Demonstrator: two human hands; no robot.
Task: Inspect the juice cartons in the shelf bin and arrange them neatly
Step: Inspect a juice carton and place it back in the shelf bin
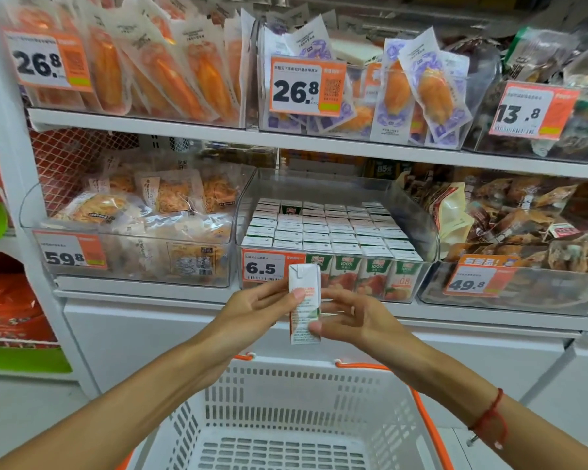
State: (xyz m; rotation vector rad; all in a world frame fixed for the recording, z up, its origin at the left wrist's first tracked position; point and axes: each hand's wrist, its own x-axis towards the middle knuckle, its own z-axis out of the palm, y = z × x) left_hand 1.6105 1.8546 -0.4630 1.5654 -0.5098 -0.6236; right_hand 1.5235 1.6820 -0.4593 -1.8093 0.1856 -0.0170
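I see a carton [304, 301] upright between both hands. Left hand [258, 312] and right hand [350, 315] pinch its sides, before the bin [418, 232].

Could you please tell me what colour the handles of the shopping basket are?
Orange, against the white slotted basket; the handles show in the head view.

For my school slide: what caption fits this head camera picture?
Both hands hold one juice carton upright before the clear shelf bin of cartons.
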